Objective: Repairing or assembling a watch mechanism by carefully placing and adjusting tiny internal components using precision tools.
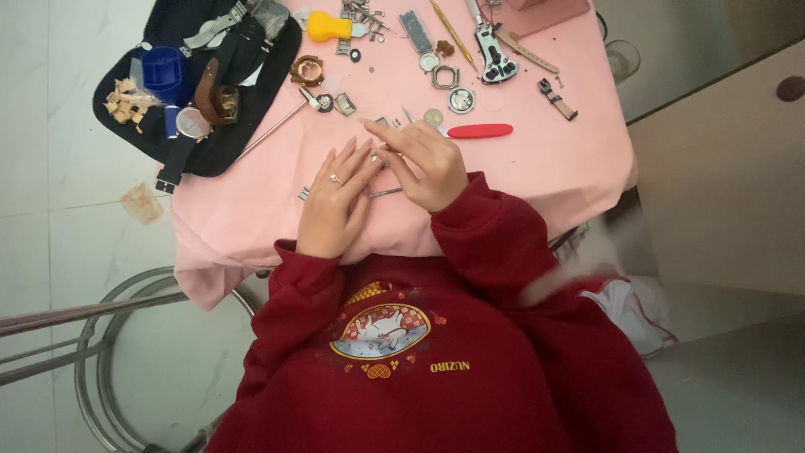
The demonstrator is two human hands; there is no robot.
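Left hand (335,201) lies flat, fingers spread, on the pink-covered table (545,168). Right hand (423,164) touches it, fingertips pinching a tiny part too small to identify. Red-handled tool (480,131) lies just beyond the right hand.

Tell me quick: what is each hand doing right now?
Left hand: open, flat on the pink cloth.
Right hand: fingers curled, pinching something too small to identify.

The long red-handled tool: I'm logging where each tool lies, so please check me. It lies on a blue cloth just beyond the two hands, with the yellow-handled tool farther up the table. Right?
Not quite. In the head view the long red-handled tool lies on a pink cloth, not a blue one. The rest holds: it is just beyond the left hand and right hand, and the yellow-handled tool lies farther up the table.
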